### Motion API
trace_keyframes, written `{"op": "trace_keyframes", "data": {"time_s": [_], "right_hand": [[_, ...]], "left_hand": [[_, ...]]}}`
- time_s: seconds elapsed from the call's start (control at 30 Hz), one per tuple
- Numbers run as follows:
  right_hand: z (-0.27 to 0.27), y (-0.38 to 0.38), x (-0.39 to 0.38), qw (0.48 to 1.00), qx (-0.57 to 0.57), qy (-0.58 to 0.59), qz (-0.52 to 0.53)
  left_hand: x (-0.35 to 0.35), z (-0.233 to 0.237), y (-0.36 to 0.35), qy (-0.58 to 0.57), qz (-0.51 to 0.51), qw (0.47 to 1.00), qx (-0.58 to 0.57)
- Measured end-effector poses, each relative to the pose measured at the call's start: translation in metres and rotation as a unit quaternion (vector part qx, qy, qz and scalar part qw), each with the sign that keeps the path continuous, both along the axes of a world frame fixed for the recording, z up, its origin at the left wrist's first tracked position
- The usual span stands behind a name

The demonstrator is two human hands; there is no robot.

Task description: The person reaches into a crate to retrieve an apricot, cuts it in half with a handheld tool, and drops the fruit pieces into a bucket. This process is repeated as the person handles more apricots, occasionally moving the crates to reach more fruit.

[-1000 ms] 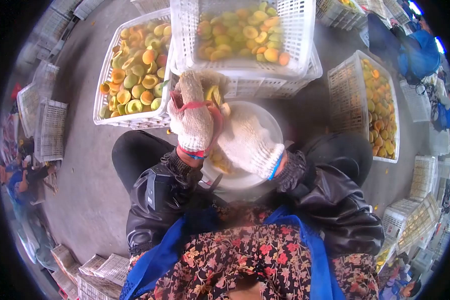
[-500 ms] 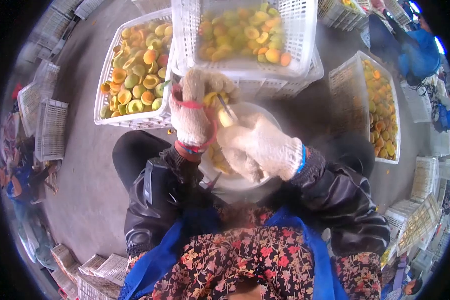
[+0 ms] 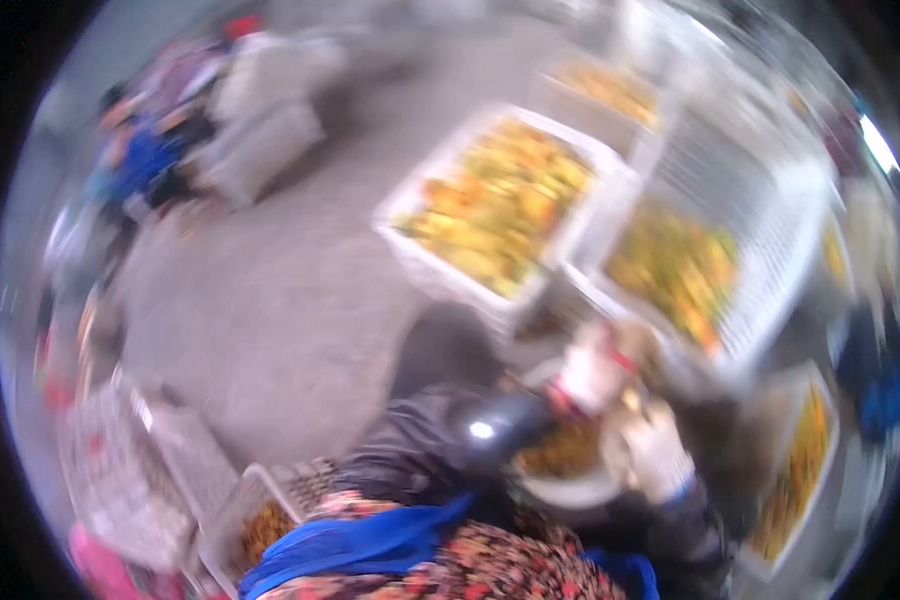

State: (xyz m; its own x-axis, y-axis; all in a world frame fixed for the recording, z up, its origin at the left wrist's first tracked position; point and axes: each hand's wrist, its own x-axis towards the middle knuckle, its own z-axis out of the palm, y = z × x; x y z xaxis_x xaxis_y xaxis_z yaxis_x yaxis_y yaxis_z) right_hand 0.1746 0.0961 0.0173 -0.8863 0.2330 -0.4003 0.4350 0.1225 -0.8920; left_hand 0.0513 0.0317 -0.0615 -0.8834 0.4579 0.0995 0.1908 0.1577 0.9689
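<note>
My left hand (image 3: 598, 372), in a white glove with red bands, is above a white bucket (image 3: 570, 492) that holds orange-brown fruit pieces. Close beside it on the right is my gloved right hand (image 3: 652, 448), with a blue band at the wrist. A small yellowish piece (image 3: 632, 400) shows between the two hands. Motion blur smears the fingers of both hands, so their exact grip is hidden.
Beyond the bucket stand a white crate of yellow-orange fruit (image 3: 500, 200) and a tilted crate (image 3: 770, 270) with more fruit. Another fruit crate (image 3: 795, 480) is at the right. A person in blue (image 3: 145, 155) sits at upper left. Crates (image 3: 130, 480) are stacked at lower left.
The camera view has swung round to the left, so the crates, bucket and both hands now appear further right and lower. The picture has become strongly blurred.
</note>
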Motion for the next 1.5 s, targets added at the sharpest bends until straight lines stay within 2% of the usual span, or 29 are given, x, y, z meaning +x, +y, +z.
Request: {"op": "trace_keyframes", "data": {"time_s": [0.03, 0.07, 0.1, 0.13, 0.2, 0.23, 0.33, 0.43, 0.47, 0.5, 0.53, 0.57, 0.63, 0.7, 0.73, 0.83, 0.87, 0.97, 1.0, 1.03, 1.07, 1.1, 1.13, 1.17, 1.23, 1.3, 1.37, 1.43, 1.5], "right_hand": [[-0.005, -0.007, -0.001, 0.994, -0.008, 0.107, -0.006], [0.027, -0.022, -0.016, 0.998, 0.023, 0.054, 0.004], [0.052, -0.035, -0.018, 0.998, 0.061, -0.010, 0.000], [0.043, -0.036, -0.020, 0.998, 0.061, -0.009, 0.027], [0.017, -0.028, -0.021, 0.999, 0.041, -0.022, 0.013], [0.021, -0.031, -0.025, 0.999, 0.040, -0.020, 0.027], [0.048, -0.036, -0.037, 0.997, 0.007, -0.067, 0.041], [0.068, -0.050, -0.047, 0.972, 0.225, -0.040, 0.064], [-0.012, -0.006, -0.038, 0.825, 0.489, 0.254, 0.121], [0.005, -0.018, -0.042, 0.824, 0.490, 0.255, 0.121], [0.022, -0.032, -0.045, 0.950, 0.274, 0.132, 0.075], [0.037, -0.047, -0.047, 0.999, 0.036, -0.002, 0.019], [0.038, -0.045, -0.047, 0.999, -0.028, -0.027, -0.020], [0.034, -0.029, -0.042, 0.916, -0.390, -0.091, 0.013], [0.052, -0.039, -0.043, 0.912, -0.394, -0.112, -0.033], [0.051, -0.030, -0.043, 0.874, -0.465, -0.143, -0.010], [0.054, -0.027, -0.044, 0.851, -0.497, -0.170, -0.002], [0.047, -0.028, -0.040, 0.840, -0.524, -0.144, -0.004], [0.047, -0.028, -0.041, 0.795, -0.583, -0.165, -0.019], [0.039, -0.031, -0.038, 0.797, -0.584, -0.151, -0.032], [0.027, -0.037, -0.035, 0.932, -0.355, -0.046, 0.052], [0.018, -0.040, -0.029, 0.989, -0.084, 0.050, 0.110], [0.012, -0.043, -0.025, 0.997, -0.043, 0.005, 0.065], [0.013, -0.045, -0.027, 0.999, -0.009, -0.037, 0.022], [0.038, -0.043, -0.025, 0.983, -0.164, -0.079, 0.004], [0.042, -0.033, -0.024, 0.971, -0.225, -0.066, -0.038], [0.041, -0.030, -0.024, 0.912, -0.399, -0.089, -0.034], [0.036, -0.034, -0.023, 0.934, -0.347, -0.083, -0.032], [0.031, -0.040, -0.023, 0.987, -0.152, -0.055, 0.000]], "left_hand": [[-0.001, 0.034, -0.016, -0.045, -0.075, 0.996, -0.026], [-0.002, 0.080, -0.031, -0.259, -0.055, 0.957, 0.122], [-0.006, 0.094, -0.034, -0.279, 0.002, 0.960, 0.013], [-0.019, 0.044, -0.014, -0.356, -0.060, 0.929, 0.078], [-0.027, 0.054, -0.030, -0.375, -0.082, 0.917, 0.104], [-0.028, 0.062, -0.038, -0.399, -0.128, 0.900, 0.120], [-0.032, 0.106, -0.068, -0.376, -0.100, 0.913, 0.124], [-0.030, 0.133, -0.085, -0.348, -0.084, 0.925, 0.128], [-0.031, 0.126, -0.079, -0.386, -0.082, 0.897, 0.199], [-0.032, 0.118, -0.073, -0.420, -0.081, 0.863, 0.269], [-0.035, 0.110, -0.070, -0.419, -0.081, 0.863, 0.268], [-0.038, 0.100, -0.066, -0.398, -0.054, 0.890, 0.218], [-0.040, 0.080, -0.052, -0.372, -0.038, 0.913, 0.165], [-0.036, 0.063, -0.036, -0.337, 0.001, 0.908, 0.249], [-0.036, 0.090, -0.055, -0.373, -0.048, 0.898, 0.228], [-0.034, 0.089, -0.054, -0.352, -0.051, 0.903, 0.242], [-0.028, 0.102, -0.053, -0.436, -0.038, 0.830, 0.347], [-0.033, 0.070, -0.041, -0.441, -0.060, 0.829, 0.337], [-0.036, 0.066, -0.044, -0.422, -0.070, 0.864, 0.265], [-0.031, 0.091, -0.057, -0.405, -0.073, 0.885, 0.219], [-0.035, 0.050, -0.046, -0.380, -0.089, 0.904, 0.172], [-0.020, 0.076, -0.051, -0.443, -0.035, 0.851, 0.281], [-0.019, 0.058, -0.049, -0.455, -0.127, 0.786, 0.398], [-0.030, 0.060, -0.048, -0.453, -0.121, 0.838, 0.279], [-0.024, 0.079, -0.049, -0.522, -0.148, 0.770, 0.334], [-0.027, 0.071, -0.044, -0.477, -0.172, 0.785, 0.356], [-0.027, 0.076, -0.043, -0.486, -0.179, 0.781, 0.349], [-0.026, 0.080, -0.041, -0.495, -0.180, 0.778, 0.344], [-0.020, 0.084, -0.039, -0.537, -0.107, 0.767, 0.334]]}}
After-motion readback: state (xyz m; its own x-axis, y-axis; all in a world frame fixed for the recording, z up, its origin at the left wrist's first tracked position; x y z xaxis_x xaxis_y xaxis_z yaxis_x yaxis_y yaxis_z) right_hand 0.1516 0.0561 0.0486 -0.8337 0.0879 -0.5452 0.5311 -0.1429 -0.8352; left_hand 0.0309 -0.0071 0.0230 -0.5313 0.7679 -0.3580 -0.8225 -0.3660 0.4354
